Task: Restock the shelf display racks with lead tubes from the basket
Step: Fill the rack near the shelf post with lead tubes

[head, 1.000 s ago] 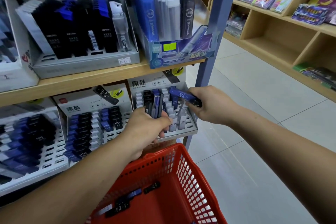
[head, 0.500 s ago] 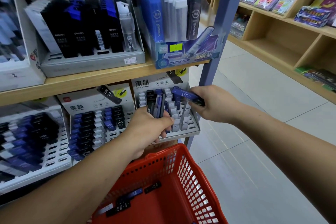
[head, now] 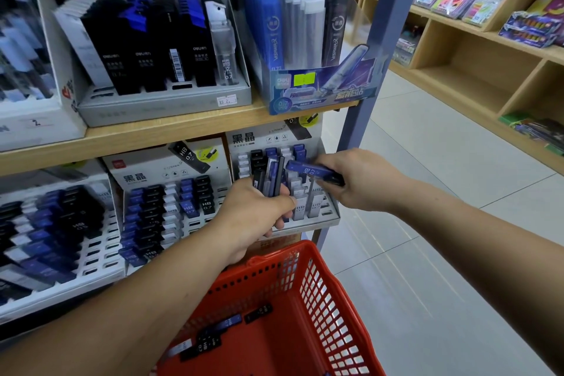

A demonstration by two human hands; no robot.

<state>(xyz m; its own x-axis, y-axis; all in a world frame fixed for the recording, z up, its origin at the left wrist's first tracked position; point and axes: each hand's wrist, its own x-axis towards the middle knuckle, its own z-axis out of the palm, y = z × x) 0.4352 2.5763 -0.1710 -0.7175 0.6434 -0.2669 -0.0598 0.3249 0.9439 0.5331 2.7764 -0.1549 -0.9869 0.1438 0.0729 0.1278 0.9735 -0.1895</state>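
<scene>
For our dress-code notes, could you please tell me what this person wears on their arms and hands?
The left hand and right hand are bare: no gloves, rings or watch visible. The left forearm and right forearm are uncovered to the frame's edge; no sleeve appears.

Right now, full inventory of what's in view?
basket: one, red, bottom centre
loose tubes: several, black and blue, basket floor
right rack: one, white, lower shelf, partly filled
middle rack: one, white, lower shelf, front slots bare
left rack: one, white, lower shelf, blurred
blue tube: one, blue, held over right rack
bundle: several tubes, black and blue, held before right rack
grey tray: one, upper shelf, black and blue boxes
blue box: one, upper shelf, blue, grey, black tubes
side shelves: wood, right, coloured packs
left hand: grips bundle
right hand: pinches blue tube
</scene>
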